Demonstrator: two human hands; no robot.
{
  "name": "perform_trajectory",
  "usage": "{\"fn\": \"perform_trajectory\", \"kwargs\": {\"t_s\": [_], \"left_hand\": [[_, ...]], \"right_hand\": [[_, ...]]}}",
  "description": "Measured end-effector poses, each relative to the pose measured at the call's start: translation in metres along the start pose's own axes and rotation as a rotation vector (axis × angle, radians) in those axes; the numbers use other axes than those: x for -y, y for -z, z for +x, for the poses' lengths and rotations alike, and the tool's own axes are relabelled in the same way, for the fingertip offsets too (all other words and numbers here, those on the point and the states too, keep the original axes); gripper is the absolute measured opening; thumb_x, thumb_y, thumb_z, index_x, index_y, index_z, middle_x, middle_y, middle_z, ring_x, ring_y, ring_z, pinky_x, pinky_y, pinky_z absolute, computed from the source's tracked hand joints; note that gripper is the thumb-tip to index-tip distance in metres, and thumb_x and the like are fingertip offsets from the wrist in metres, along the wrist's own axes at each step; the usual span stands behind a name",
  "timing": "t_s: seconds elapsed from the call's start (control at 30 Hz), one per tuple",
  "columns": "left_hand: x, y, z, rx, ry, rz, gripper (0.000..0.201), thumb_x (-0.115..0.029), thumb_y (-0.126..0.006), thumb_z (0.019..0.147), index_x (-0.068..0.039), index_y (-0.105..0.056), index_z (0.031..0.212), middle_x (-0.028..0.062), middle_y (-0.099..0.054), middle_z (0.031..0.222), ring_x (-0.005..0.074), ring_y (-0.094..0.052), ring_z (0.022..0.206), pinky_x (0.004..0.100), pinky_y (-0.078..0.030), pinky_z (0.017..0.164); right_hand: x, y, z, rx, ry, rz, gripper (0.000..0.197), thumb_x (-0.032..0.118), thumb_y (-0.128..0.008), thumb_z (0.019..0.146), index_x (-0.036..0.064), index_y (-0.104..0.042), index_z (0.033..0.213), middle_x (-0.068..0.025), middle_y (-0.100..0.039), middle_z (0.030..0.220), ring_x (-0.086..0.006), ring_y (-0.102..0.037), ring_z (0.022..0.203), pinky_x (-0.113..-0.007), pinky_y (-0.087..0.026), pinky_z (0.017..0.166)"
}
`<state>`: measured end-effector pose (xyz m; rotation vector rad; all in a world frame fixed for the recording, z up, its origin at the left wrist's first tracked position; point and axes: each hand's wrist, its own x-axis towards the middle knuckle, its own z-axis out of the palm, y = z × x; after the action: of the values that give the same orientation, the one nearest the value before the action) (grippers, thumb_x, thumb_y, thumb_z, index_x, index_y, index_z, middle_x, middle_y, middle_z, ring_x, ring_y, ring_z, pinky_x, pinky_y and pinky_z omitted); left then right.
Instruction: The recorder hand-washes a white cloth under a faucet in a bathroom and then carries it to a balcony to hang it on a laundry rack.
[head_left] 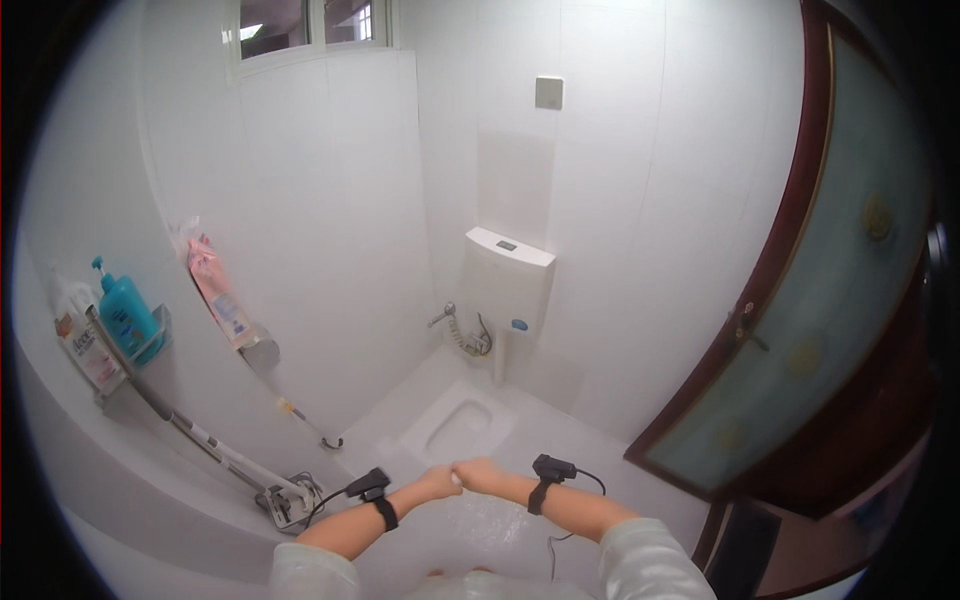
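My left hand [438, 483] and my right hand [477, 475] meet in front of me, both closed into fists that touch or nearly touch. A small whitish bit shows between them at the fingers; its kind is too small to tell. Each forearm wears a black strap with a small black device and a cable. Beyond my hands a white squat toilet [430, 443] is set into the floor. Above it on the wall hangs a white cistern [507, 275], with its pipe running down.
Along the left wall are a teal pump bottle [128, 312], a white bottle [88, 350], a pink package [208, 268] and a mop [290, 502] leaning by the ledge. A valve with a hose [462, 335] is beside the cistern. A framed glass door [790, 340] stands at right.
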<state>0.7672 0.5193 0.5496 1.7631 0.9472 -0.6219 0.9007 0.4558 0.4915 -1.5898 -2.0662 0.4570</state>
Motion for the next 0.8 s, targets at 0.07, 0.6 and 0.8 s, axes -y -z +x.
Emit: {"fn": "perform_trajectory", "kwargs": {"t_s": [0.07, 0.6, 0.8], "left_hand": [[0.009, -0.01, 0.017, -0.542, -0.565, 0.548, 0.032, -0.014, -0.06, 0.075, -0.001, -0.044, 0.1, 0.0175, -0.059, 0.073, 0.0328, -0.059, 0.064, 0.039, -0.046, 0.052], [0.032, 0.077, -0.045, 0.813, 0.017, -1.084, 0.021, -0.024, -0.043, 0.086, -0.013, -0.041, 0.068, -0.0001, -0.036, 0.059, 0.0018, -0.026, 0.037, 0.0132, -0.017, 0.032], [0.029, 0.084, -0.074, 1.135, -0.002, -1.04, 0.017, -0.017, -0.045, 0.084, -0.01, -0.039, 0.069, -0.0007, -0.034, 0.058, 0.0021, -0.026, 0.037, 0.0131, -0.017, 0.031]], "right_hand": [[-0.049, -0.045, 0.002, 0.092, -0.093, 0.174, 0.016, 0.008, -0.063, 0.067, 0.0029, -0.055, 0.08, -0.0127, -0.052, 0.057, -0.0288, -0.055, 0.052, -0.039, -0.045, 0.048], [0.104, 0.05, 0.026, -0.417, 0.189, -0.281, 0.077, -0.004, -0.063, 0.059, 0.0145, -0.037, 0.13, -0.0184, -0.042, 0.112, -0.0345, -0.043, 0.106, -0.034, -0.045, 0.085], [0.118, 0.076, 0.048, -0.43, 0.493, -0.171, 0.033, 0.011, -0.063, 0.066, 0.0073, -0.052, 0.098, -0.0065, -0.051, 0.079, -0.0221, -0.049, 0.061, -0.032, -0.043, 0.052]]}}
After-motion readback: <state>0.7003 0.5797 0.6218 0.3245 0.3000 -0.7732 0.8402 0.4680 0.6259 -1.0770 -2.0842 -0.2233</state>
